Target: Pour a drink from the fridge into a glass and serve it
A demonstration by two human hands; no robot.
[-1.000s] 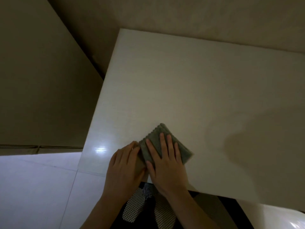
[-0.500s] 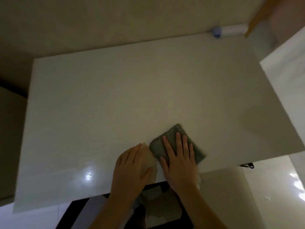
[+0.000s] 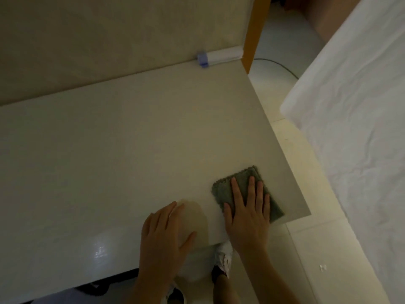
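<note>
Dim room. Right hand [image 3: 247,213], fingers spread flat, presses folded grey-green cloth [image 3: 245,189] near right corner of glossy white rectangular tabletop [image 3: 109,150]; left hand [image 3: 163,240] open, flat beside cloth. White bedsheet [image 3: 355,128] right of tabletop.

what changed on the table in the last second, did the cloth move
The right hand slid the grey cloth rightward along the table, close to its right front corner. The left hand stayed behind, so a gap has opened between the hands. Unchanged: right palm flat on the cloth, left hand flat on the tabletop, nothing picked up or released.
</note>
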